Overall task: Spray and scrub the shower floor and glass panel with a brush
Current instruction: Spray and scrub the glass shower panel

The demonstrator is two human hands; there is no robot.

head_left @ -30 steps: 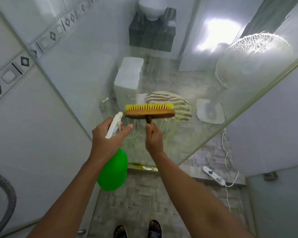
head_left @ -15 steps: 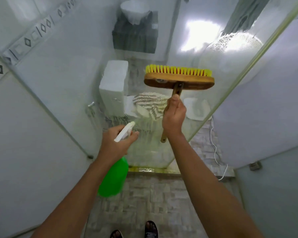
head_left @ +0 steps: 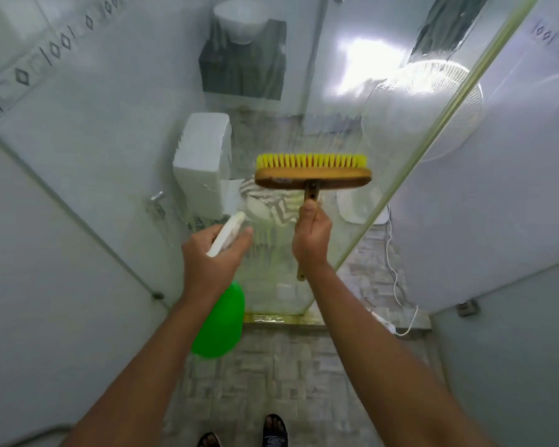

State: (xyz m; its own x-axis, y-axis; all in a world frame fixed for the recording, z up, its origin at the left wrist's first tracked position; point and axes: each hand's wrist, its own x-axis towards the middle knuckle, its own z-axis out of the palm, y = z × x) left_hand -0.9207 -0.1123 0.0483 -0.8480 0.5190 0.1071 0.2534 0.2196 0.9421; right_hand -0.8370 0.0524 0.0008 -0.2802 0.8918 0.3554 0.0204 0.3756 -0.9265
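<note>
Head view: brush (head_left: 313, 174) above both hands (head_left: 311, 235).

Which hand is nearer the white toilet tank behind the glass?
Left. The left hand, gripping the green spray bottle, sits just below the toilet tank; the right hand, holding the brush, is farther right.

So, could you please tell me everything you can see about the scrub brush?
The scrub brush has a long wooden-looking block head, held level, with a row of yellow bristles along its far edge, pointing at the glass panel; whether they touch it cannot be told. A small label sits on the block. A short wooden handle runs down from the block's middle. The right hand grips it just below the head, thumb up along it, the handle's end showing under the wrist. Nothing else touches the brush.
</note>
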